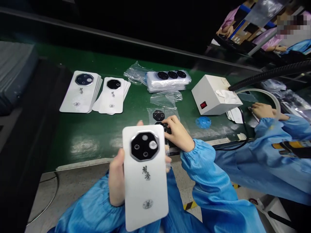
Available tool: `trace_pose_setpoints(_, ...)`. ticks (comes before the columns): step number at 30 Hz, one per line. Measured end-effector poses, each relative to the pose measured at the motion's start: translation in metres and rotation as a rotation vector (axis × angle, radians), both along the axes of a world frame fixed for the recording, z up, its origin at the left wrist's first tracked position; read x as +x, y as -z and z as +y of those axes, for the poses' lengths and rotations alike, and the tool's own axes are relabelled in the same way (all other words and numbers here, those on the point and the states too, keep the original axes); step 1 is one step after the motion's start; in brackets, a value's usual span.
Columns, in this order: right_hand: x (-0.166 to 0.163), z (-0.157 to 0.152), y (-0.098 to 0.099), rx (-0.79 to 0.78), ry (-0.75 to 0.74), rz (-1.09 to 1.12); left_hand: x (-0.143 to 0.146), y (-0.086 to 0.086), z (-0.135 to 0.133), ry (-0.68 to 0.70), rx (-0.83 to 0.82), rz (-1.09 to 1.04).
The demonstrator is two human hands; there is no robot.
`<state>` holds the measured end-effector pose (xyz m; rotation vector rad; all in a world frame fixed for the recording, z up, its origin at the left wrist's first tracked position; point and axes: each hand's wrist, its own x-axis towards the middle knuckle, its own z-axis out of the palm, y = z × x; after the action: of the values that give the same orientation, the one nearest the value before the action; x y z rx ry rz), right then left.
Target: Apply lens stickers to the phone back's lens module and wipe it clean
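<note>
My left hand (117, 179) is wrapped round a white phone back cover (146, 181), held up close to the camera. The cover carries a black octagonal camera plate, dark script and a round emblem. Beyond it, my right hand (178, 133) pinches the edge of a black camera lens cover (159, 124), which the phone cover partly hides. Another octagonal black lens cover (158, 115) lies on clear plastic film just behind. Whether the pinched piece is lifted off the film, I cannot tell.
Stacked white phone covers (77, 90) and a smaller fanned stack (112, 97) lie left on the green bench (80, 139). Behind are bagged black lens covers (167, 84). At right stand a white box (213, 94) with a red switch, blue crumpled film (203, 122) and a co-worker's hand (263, 110).
</note>
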<state>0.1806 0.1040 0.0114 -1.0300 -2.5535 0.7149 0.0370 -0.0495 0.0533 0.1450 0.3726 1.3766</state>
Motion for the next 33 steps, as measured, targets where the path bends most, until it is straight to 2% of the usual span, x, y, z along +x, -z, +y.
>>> trace_pose_setpoints(5, 0.001, 0.003, -0.002, -0.033, -0.015, -0.062, 0.014, -0.005, -0.004, 0.117, 0.091, -0.115)
trace_pose_setpoints(11, 0.001, 0.005, 0.001, -0.032, -0.004, -0.088, 0.019, -0.019, -0.008, 0.168, 0.020, -0.135)
trace_pose_setpoints(16, 0.000, 0.006, 0.002, -0.045, 0.023, -0.128, 0.023, -0.023, -0.011, 0.138, 0.061, -0.183)
trace_pose_setpoints(33, -0.002, 0.010, 0.000, -0.056, 0.033, -0.178, 0.024, -0.020, -0.014, 0.119, 0.180, -0.177)
